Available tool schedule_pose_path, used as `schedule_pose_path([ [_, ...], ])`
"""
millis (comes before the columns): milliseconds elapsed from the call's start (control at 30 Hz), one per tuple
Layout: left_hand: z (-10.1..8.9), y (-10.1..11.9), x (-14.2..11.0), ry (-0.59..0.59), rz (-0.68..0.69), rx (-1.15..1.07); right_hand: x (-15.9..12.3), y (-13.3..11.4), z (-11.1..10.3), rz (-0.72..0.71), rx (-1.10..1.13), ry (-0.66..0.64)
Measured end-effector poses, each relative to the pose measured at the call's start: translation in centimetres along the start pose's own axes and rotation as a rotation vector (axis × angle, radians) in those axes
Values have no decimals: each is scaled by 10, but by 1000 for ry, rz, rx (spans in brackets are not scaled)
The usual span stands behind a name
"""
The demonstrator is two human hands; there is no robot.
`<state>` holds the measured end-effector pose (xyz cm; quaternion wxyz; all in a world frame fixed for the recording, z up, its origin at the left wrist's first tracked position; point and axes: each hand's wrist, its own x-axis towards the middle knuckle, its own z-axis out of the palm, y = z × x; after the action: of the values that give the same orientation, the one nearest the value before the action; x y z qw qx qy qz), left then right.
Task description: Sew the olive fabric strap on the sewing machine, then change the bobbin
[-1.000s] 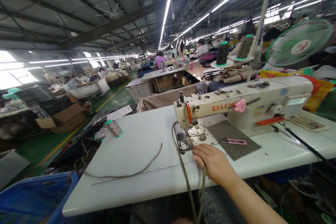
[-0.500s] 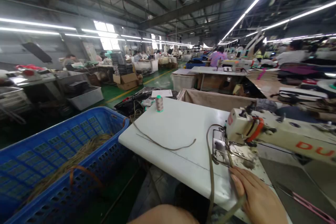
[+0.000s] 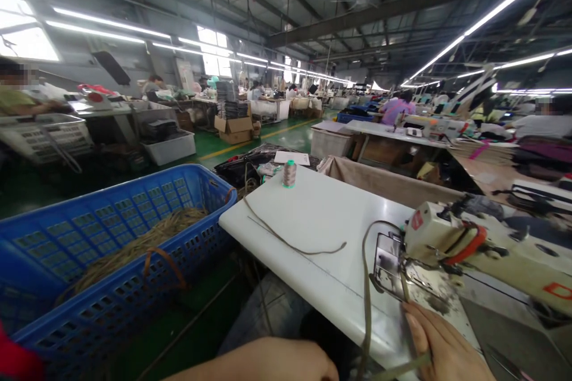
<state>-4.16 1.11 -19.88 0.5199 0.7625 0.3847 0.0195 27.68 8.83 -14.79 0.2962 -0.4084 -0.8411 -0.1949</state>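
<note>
My right hand (image 3: 442, 342) rests at the front of the sewing machine bed, its fingers together and pressed on a narrow olive cord (image 3: 404, 287). This cord runs from under the needle area of the sewing machine (image 3: 429, 235) to the fingers and comes out below the thumb. A longer loop of cord (image 3: 367, 286) leaves the machine on its left and drops over the table's front edge. At the bottom edge my left hand (image 3: 286, 360) is curled closed, partly cut off; what it holds is hidden.
On the white table (image 3: 313, 214) stand a thread cone (image 3: 289, 174) and a loose cord end (image 3: 322, 251). A blue basket (image 3: 111, 202) with bundled cord (image 3: 147, 244) is on the left. Scissors (image 3: 507, 363) lie at the right. Co-workers sit farther off.
The view has swung left, so the table and machine sit farther right. My left hand has come further into view at the bottom. My right hand stays on the cord by the machine.
</note>
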Motion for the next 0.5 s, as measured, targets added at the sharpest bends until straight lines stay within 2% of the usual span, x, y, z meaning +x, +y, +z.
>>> schedule_pose_path([
  [100,-9,11,-20,128,54,2,0,1,1,3,6,-8],
  [200,-18,24,-51,270,110,-52,2,2,0,8,14,-5],
  [267,-21,26,-72,318,120,5,5,1,-2,-14,14,8],
  [333,-23,19,-94,332,96,129,9,0,-6,-47,4,15],
  [433,-24,-9,-136,371,-59,282,14,-2,-10,-71,-11,22],
  [500,-22,-32,-172,374,-303,402,16,-3,-10,-80,-3,33],
])
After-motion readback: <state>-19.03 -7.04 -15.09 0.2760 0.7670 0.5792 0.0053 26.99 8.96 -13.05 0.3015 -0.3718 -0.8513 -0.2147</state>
